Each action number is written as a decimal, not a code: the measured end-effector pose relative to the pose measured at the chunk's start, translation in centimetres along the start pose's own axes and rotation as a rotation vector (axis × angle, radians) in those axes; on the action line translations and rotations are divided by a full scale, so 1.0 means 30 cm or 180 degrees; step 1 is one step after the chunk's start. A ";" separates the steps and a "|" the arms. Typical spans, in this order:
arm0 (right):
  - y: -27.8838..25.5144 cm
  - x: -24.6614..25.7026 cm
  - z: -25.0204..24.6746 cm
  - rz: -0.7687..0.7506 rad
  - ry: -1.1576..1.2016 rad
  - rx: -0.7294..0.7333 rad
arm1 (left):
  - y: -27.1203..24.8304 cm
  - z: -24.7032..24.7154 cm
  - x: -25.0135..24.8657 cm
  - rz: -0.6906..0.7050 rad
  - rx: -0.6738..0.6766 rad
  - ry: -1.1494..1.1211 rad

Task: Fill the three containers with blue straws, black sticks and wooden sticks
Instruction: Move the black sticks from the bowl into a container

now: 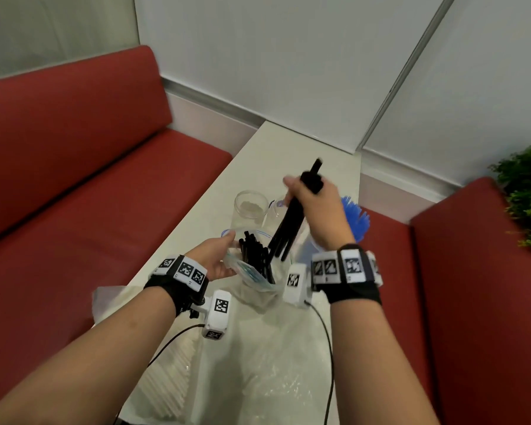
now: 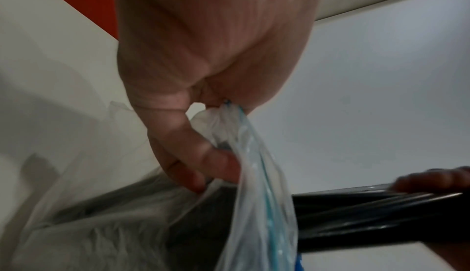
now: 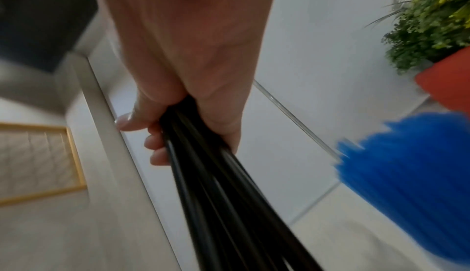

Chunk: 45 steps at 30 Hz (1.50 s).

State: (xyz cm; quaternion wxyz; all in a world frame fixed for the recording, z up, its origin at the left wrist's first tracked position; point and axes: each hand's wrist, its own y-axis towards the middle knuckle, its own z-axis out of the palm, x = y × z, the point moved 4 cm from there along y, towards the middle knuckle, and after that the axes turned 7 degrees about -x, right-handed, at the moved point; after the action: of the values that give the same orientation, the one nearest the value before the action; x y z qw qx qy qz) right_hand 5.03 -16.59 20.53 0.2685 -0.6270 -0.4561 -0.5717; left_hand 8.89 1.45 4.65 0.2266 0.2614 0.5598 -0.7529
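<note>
A: From the head camera, what is each hand doing?

B: The right hand (image 1: 311, 207) is clenched around a bundle of black sticks (image 1: 288, 228), lifted and slanted, their lower ends near the mouth of a clear plastic bag (image 1: 252, 277). The left hand (image 1: 218, 256) pinches the bag's rim and holds it open; more black sticks stand inside it.

A: And the containers?

B: An empty glass container (image 1: 250, 210) stands on the white table (image 1: 258, 148) beyond the bag. A second one is mostly hidden behind the right hand. The blue straws (image 1: 356, 219) fan out of a third, at the right edge of the table beside the red bench (image 1: 74, 179).

A: What does the left wrist camera show?

B: The left hand (image 2: 203, 64) with thumb and fingers (image 2: 216, 164) gathering the bag's (image 2: 254, 205) edge, which has a blue strip. The black sticks (image 2: 356, 215) run out of the bag toward the right, with the other hand's fingertips on them.

A: The right wrist camera?

B: The right hand (image 3: 188, 54) grasps the black sticks (image 3: 216, 195) with its fingers (image 3: 155, 140) curled round them. The blue straws (image 3: 406, 174) are blurred at the right, with a green plant (image 3: 432, 17) above.
</note>
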 end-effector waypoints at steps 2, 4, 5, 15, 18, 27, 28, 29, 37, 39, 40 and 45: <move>0.097 0.105 -0.036 -0.0290 0.0196 -0.0246 | 0.011 -0.003 -0.010 -0.0032 0.0023 0.0009; 0.181 0.156 -0.054 -0.0520 0.0325 -0.0508 | 0.022 -0.009 -0.016 -0.0048 0.0036 0.0015; 0.218 0.155 -0.057 -0.0546 0.0385 -0.0639 | 0.028 -0.013 -0.017 -0.0044 0.0029 0.0016; 0.311 -0.249 0.047 0.0121 -0.0004 -0.1021 | 0.061 -0.032 -0.009 -0.0013 0.0053 0.0034; 0.301 -0.351 0.057 0.0421 -0.0089 -0.1010 | 0.066 -0.034 -0.006 0.0008 0.0070 0.0061; 0.251 -0.418 0.050 0.0694 -0.0182 -0.0918 | 0.071 -0.032 0.008 -0.0006 0.0078 0.0045; 0.247 -0.409 0.046 0.0663 -0.0177 -0.0904 | 0.070 -0.033 0.009 -0.0006 0.0068 0.0039; 0.243 -0.393 0.040 0.0580 -0.0163 -0.0918 | 0.070 -0.034 0.009 -0.0007 0.0060 0.0034; 0.081 -0.298 0.059 0.0242 0.0265 0.0328 | 0.057 -0.045 0.015 -0.0025 0.0043 0.0026; 0.002 -0.355 0.089 0.0585 0.0049 0.1073 | 0.055 -0.043 0.016 0.0040 0.0082 -0.0046; -0.039 -0.387 0.099 0.0753 -0.0106 0.1366 | 0.054 -0.040 0.016 0.0088 0.0107 -0.0080; -0.179 -0.503 0.124 0.1064 -0.0622 0.1932 | 0.041 -0.025 0.033 0.0209 0.0074 -0.0039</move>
State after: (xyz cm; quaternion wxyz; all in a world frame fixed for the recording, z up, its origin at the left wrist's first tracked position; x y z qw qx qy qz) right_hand 3.11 -15.02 4.27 0.4874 -0.6363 -0.5198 -0.2957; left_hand 9.03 1.79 2.93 0.2516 0.2776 0.5408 -0.7531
